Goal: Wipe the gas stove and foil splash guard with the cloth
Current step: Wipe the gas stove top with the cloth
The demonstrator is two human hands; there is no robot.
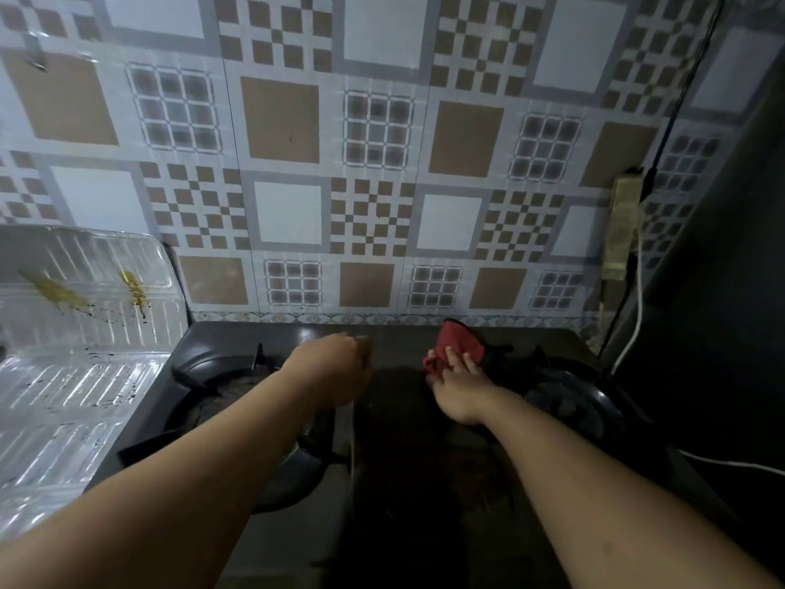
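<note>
Centre-right of the frame: fingers (461, 362) of the right hand (461, 391) lie fairly straight, pressing flat on a red cloth (456, 344). No curl around the fabric visible; thumb side partly hidden by the cloth edge. Cloth is bunched, resting on the dark top of the gas stove (408, 440), near its back edge and just left of the right burner (569, 403).

Centre of the frame: left hand (335, 367) is seen from the back, knuckles toward the wall. Its fingers bend down out of sight, so whether they grip anything cannot be told. It sits above the stove's middle strip, just right of the left burner (221, 397), apart from the cloth.

Both forearms enter from the lower corners.

Left edge: foil splash guard (85, 333), ribbed and shiny, stands beside the stove with yellow-brown streaks and dark specks on its upper panel.

Upper frame: patterned tiled wall (374, 163). Right side: power strip (622, 227) on the wall, white cable (635, 329) hanging below it.
</note>
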